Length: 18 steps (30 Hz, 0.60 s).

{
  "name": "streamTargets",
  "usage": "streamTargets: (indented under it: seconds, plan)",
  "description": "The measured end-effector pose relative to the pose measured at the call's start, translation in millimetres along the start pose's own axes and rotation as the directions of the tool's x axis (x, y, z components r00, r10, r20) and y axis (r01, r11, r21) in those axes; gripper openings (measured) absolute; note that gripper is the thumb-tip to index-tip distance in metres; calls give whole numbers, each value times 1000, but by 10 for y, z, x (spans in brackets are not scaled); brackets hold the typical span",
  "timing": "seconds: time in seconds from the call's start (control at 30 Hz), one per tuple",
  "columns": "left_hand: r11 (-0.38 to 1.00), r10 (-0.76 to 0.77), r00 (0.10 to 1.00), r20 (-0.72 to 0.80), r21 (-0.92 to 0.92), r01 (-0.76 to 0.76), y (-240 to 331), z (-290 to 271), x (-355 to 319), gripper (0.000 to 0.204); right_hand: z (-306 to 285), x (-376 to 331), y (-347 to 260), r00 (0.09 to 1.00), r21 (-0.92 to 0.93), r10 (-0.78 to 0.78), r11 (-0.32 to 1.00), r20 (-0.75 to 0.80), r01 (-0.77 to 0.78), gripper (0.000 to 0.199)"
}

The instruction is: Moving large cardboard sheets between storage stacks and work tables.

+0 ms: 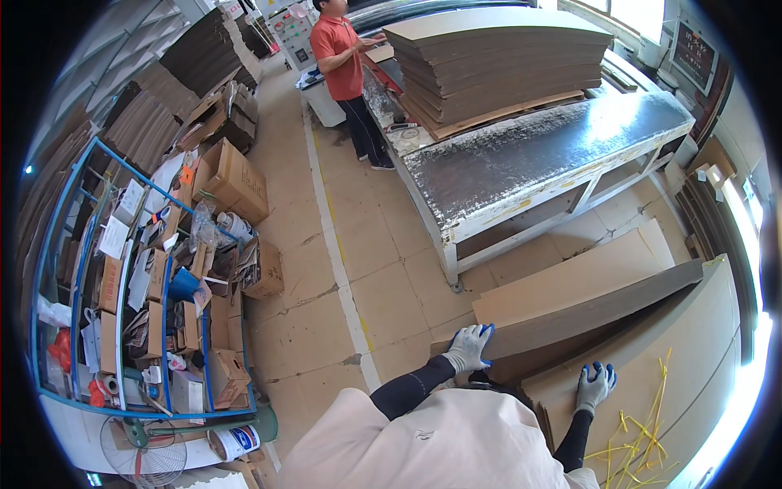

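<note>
Grey work gloves with blue fingertips cover both hands. My left hand point(468, 348) is at the near left end of a stack of cardboard sheets point(562, 314), its fingers and thumb closed over the dark cut edge. To its right, my right hand point(596, 386) lies on a second pile of large cardboard sheets point(692, 350), fingers spread and nothing held. A dark gap shows between the tilted stack and this pile. Loose yellow strapping point(639, 432) is strewn over the pile beside my right hand.
Ahead stands a metal-topped worktable point(546, 155) bearing a tall stack of brown board point(505, 73). A person in a red shirt point(336, 57) stands at its left side. On the left are a cluttered blue-framed shelf point(167, 326), cartons point(236, 179) and a fan point(145, 452).
</note>
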<state>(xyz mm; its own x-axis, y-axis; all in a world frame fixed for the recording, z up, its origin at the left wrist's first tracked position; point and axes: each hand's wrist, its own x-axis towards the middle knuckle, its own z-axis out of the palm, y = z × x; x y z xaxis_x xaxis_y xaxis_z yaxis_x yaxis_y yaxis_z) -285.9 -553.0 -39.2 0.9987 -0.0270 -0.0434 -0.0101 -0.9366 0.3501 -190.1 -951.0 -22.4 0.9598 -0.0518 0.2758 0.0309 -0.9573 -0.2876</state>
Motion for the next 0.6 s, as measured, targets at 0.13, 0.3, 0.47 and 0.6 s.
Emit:
streamTargets:
  seconds: [0.13, 0.3, 0.47, 0.6]
  plan:
    - [1000, -10, 1000, 19, -2, 10, 7, -19, 0, 113, -32, 1, -41, 1000, -11, 13, 1000, 11, -13, 30]
    - [1000, -11, 1000, 12, 3, 11, 2, -25, -10, 113, -22, 7, -28, 1000, -1, 4, 1000, 19, -4, 30]
    - [1000, -8, 1000, 15, -5, 9, 12, -50, -8, 112, 38, -10, 25, 1000, -12, 9, 1000, -16, -9, 30]
    - [999, -25, 998, 49, -28, 26, 20, -73, -10, 114, -11, 8, -19, 1000, -9, 15, 1000, 15, -15, 29]
